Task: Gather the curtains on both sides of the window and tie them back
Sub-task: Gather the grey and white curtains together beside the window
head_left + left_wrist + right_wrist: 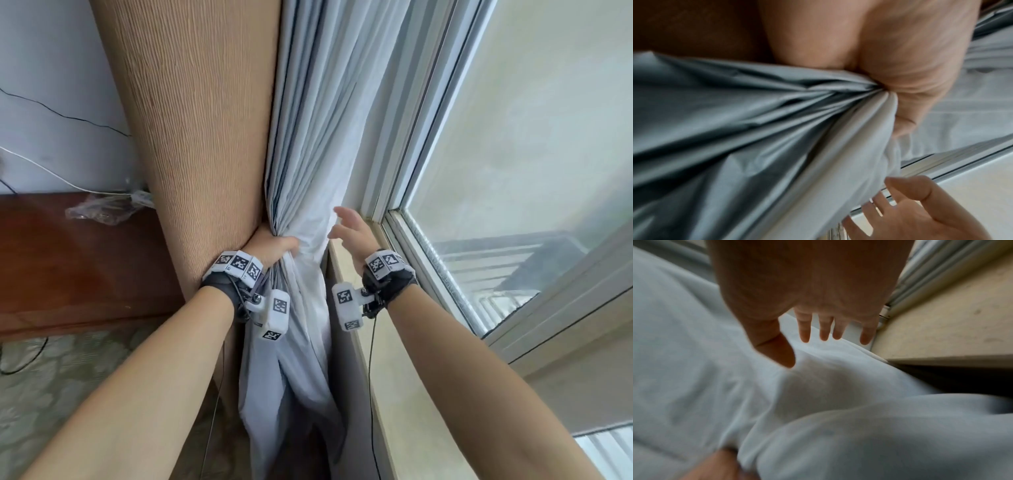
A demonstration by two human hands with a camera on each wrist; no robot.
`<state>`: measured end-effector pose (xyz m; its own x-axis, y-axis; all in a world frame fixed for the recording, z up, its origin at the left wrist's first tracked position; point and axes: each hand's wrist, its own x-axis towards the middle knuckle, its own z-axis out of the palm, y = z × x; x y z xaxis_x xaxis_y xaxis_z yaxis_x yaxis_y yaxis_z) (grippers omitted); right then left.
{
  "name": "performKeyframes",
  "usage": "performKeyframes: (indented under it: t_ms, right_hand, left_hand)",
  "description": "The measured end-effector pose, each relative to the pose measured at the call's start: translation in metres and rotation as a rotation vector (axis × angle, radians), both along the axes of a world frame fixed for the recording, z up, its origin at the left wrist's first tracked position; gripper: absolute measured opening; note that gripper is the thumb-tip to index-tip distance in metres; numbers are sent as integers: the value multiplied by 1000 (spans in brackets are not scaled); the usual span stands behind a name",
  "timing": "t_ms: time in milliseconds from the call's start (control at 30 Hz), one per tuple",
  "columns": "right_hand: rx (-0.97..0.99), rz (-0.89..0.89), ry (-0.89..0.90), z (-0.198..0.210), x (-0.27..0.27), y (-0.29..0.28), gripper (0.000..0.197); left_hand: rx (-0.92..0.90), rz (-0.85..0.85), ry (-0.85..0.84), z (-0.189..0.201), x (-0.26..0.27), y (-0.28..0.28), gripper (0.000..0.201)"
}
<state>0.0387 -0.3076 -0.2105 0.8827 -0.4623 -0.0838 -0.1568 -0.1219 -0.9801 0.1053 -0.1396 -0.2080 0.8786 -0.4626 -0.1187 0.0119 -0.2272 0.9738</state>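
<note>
A tan ribbed curtain (202, 130) hangs at the left of the window, with a pale grey lining curtain (315, 137) bunched beside it. My left hand (274, 251) grips the gathered grey folds at sill height; the left wrist view shows the folds (777, 121) fanning out from my closed fist (900, 73). My right hand (349, 229) hovers just right of the bunch with straight, spread fingers (826, 331) and holds nothing. It sits above the grey cloth (735, 386) near the sill corner. No tie-back is in view.
A beige window sill (387, 359) runs along the right, under the white window frame (411, 164) and glass. A dark wooden cabinet (68, 267) stands at the left with crumpled clear plastic (106, 209) on it. Cables cross the wall and floor.
</note>
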Motion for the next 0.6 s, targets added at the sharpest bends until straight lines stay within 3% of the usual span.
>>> performKeyframes:
  t_ms: [67,100,167,267,333,467,600]
  right_hand:
    - [153,129,40,-4,6,-1,75]
    - [233,197,43,-1,8,3,74]
    - [309,317,24,-1,15,12,53]
    - [202,212,-10,-9,26,20,21]
    - [96,93,-24,-11,28,18,7]
    - [-110,-99,-94,-10,15,9,31]
    - [-247,-9,-126,6,-7,12,15]
  left_hand:
    - [-8,-19,43,2,1,7,37]
    - [-12,-34,51,3,1,10,38]
    - [4,-64,55,4,1,13,42]
    - [31,-37,61,5,2,14,22]
    - [15,-8,60,3,4,15,27]
    - [8,36,-22,-3,10,11,47]
    - [-15,110,-90,-7,7,0,47]
